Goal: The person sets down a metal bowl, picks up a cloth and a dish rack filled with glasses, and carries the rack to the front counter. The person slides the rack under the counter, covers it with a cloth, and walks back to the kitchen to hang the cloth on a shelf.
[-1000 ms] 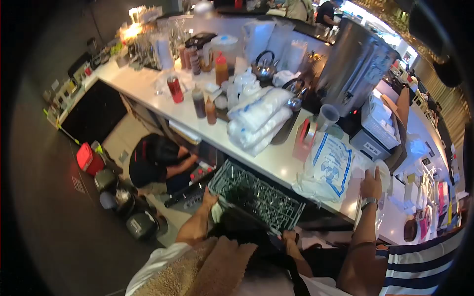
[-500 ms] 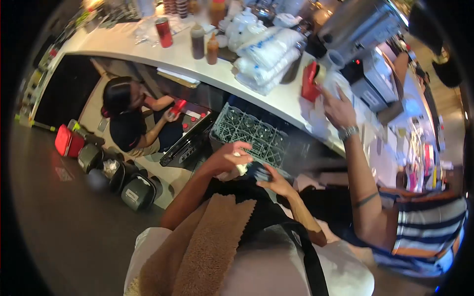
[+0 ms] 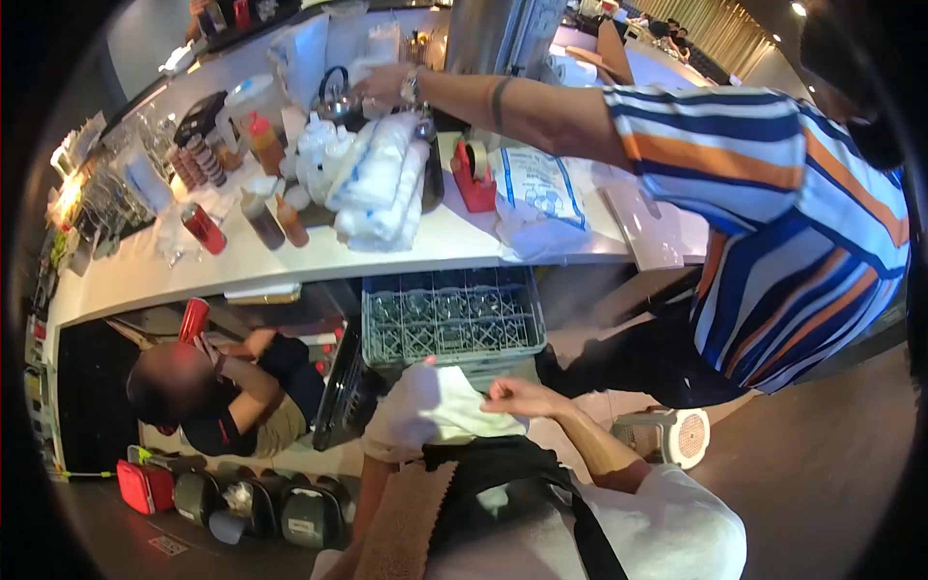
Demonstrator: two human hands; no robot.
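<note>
A white cloth drapes over my left hand, which holds it from beneath; only a fingertip shows and the other fingers are hidden. My right hand pinches the cloth's right edge. Just beyond both hands is a grey-green rack with clear glasses standing in its compartments. Neither hand touches the rack.
A white counter carries wrapped white packs, sauce bottles, a red can and a red tape dispenser. A co-worker in stripes reaches over it from the right. Another person crouches left, holding a red object.
The view has swung right. Both my hands left the rack and came together at the cloth. The striped co-worker's arm now extends across the counter to the kettle; the crouching person has raised the red object.
</note>
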